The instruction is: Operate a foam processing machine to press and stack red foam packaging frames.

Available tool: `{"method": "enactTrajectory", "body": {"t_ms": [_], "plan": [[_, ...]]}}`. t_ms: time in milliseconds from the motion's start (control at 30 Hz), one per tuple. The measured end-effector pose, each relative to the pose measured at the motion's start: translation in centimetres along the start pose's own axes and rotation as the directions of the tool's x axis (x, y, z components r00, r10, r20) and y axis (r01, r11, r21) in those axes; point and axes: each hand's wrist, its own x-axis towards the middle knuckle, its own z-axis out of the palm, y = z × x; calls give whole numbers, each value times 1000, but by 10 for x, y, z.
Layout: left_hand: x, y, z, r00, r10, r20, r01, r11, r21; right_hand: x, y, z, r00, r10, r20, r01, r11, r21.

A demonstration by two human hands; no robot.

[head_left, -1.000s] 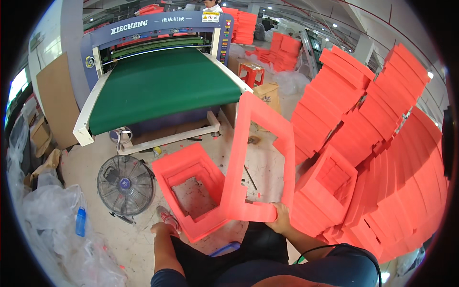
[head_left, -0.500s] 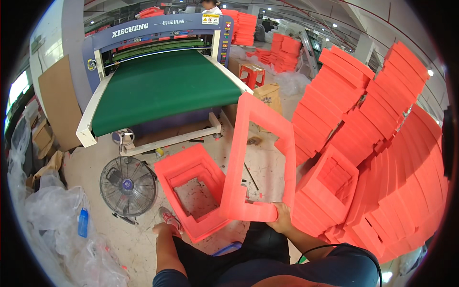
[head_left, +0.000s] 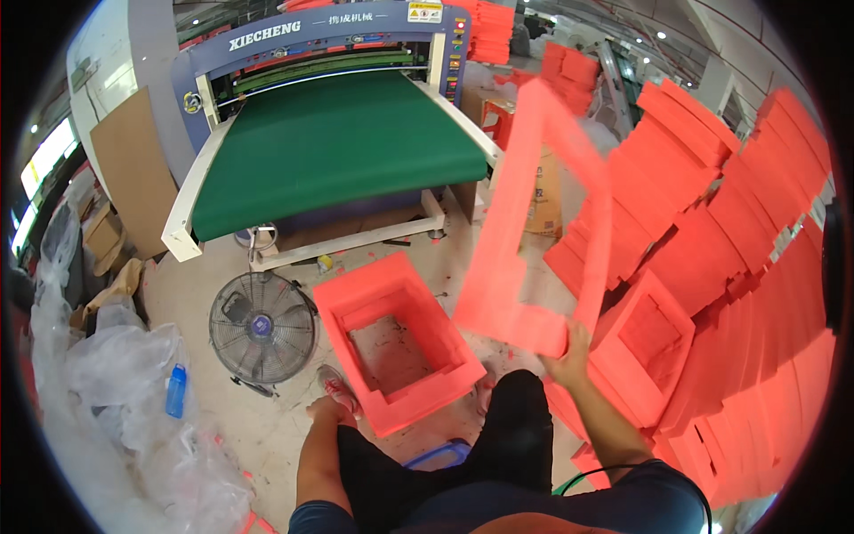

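Observation:
My right hand (head_left: 569,356) grips a red foam frame (head_left: 503,240) by its lower right corner. The frame is tilted up in the air, slightly blurred, with a large opening through its middle. My left hand (head_left: 331,409) rests at my left knee, apart from the foam; its fingers are too unclear to read. Between my feet and the machine lies a thick red foam frame block (head_left: 427,390) on the floor, its rectangular opening showing the floor below. The held frame hangs above and to the right of this block.
Tall red foam stacks (head_left: 658,187) lean along the right, with another hollow foam block (head_left: 642,343) near them. A floor fan (head_left: 262,327) stands left of the floor block. Ahead is a machine with a green conveyor belt (head_left: 338,151). Plastic sheeting (head_left: 124,374) and a blue bottle (head_left: 176,392) lie left.
My right hand has swung the foam frame right and upward, off the floor block's corner. The view has shifted, and my left hand stays by the knee.

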Motion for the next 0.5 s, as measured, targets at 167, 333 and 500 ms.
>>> {"method": "enactTrajectory", "body": {"t_ms": [167, 333, 500], "plan": [[12, 29, -10, 989, 85, -122, -72, 992, 105, 168, 28, 34, 992, 16, -124, -17, 1000, -8], [41, 23, -40, 974, 160, 162, -172, 983, 65, 351, 56, 104, 955, -10, -298, -17, 996, -88], [53, 47, -113, 860, 254, 442, -277, 961, -13, 462, 73, 181, 945, 21, -327, -81, 982, -171]]}}
